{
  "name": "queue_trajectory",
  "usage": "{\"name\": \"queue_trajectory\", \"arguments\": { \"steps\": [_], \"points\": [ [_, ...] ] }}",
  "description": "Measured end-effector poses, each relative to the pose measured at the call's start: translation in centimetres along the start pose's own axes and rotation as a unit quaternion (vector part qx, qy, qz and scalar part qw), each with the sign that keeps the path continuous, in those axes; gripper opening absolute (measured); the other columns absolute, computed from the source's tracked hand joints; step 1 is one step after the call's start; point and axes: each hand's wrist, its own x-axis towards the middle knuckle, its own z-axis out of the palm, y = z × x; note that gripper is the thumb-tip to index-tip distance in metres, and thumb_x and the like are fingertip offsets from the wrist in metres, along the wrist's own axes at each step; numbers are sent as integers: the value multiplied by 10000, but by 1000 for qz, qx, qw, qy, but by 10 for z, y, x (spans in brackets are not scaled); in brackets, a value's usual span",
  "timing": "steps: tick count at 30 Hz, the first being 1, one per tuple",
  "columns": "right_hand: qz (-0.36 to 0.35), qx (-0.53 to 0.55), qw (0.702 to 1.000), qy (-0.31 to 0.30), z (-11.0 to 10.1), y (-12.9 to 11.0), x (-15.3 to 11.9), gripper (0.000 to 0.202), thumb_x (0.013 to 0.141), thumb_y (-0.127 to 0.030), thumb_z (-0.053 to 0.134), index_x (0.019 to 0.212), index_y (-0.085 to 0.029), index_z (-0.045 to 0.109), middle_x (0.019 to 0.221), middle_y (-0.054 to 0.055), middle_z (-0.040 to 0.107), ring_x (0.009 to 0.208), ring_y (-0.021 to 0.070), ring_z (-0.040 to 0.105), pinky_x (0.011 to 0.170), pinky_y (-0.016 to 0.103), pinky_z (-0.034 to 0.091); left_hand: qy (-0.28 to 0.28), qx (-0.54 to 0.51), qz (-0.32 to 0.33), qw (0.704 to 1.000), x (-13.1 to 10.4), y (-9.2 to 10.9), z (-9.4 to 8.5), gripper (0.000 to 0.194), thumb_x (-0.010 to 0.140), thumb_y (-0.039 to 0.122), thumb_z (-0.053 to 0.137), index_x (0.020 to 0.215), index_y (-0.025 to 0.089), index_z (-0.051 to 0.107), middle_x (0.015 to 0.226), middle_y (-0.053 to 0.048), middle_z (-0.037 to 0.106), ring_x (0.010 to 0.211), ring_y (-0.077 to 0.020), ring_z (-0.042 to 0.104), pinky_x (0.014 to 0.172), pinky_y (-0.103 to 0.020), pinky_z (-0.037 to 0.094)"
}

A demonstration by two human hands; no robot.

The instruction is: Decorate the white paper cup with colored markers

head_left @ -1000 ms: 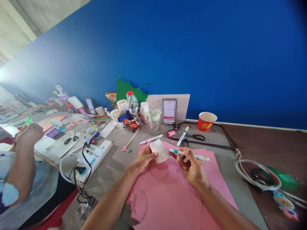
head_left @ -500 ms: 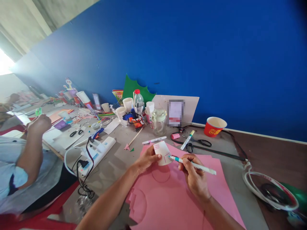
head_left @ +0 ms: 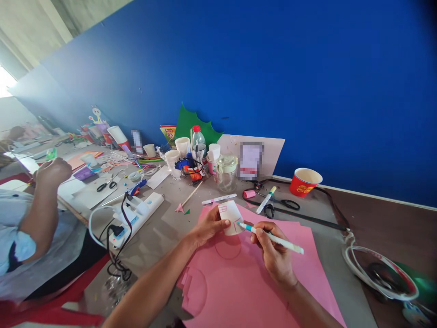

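My left hand [head_left: 210,227] grips a small white paper cup [head_left: 231,214] by its side, thumb on the near wall. Pink lines are drawn on the cup, a small grid near one edge and strokes near the other. In my right hand [head_left: 276,249] is a marker pen [head_left: 285,242] with a teal band, held like a writing tool. Its tip is at the cup's wall, close to the pink strokes; whether it touches I cannot tell. Below both hands lies a pink paper sheet [head_left: 246,287] with a faint round outline.
Beyond the sheet lie a capped pink marker [head_left: 219,199], another marker [head_left: 266,200] and scissors [head_left: 290,204]. A glass jar [head_left: 226,173] and a red paper bucket [head_left: 305,182] stand farther back. Left are a power strip [head_left: 139,221] with cables and a co-worker's arm [head_left: 43,200].
The marker's tip has shifted slightly left along the cup, and my right hand has moved a little left with it. My left hand keeps its hold on the cup.
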Motion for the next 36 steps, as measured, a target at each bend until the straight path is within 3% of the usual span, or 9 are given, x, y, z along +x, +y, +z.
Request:
{"name": "queue_trajectory", "arguments": {
  "steps": [23,29,36],
  "points": [
    [1,-42,999,-3,-1,5,-3,224,893,-431,607,814,-223,629,601,-9,590,606,159,575,561,258,444,-12,20,13,1000,0,-2,-1,645,619,487,858,1099,135,609,980,-113,681,925,-253,629,803,-327,451],
    [24,-14,1000,-13,-2,5,-4,248,873,-448,634,782,-218,635,581,-4,566,699,191,623,633,278,473,-12,24,6,1000,-1,1,1,629,619,500,852,1070,140,602,955,-99,661,876,-231,618,755,-311,439],
    [73,32,996,41,0,4,-2,270,854,-454,652,745,-214,596,600,-23,556,543,118,476,496,228,370,-6,26,2,1000,-1,3,2,644,609,482,864,1086,131,611,978,-106,658,899,-226,600,748,-295,431]
  ]
}}
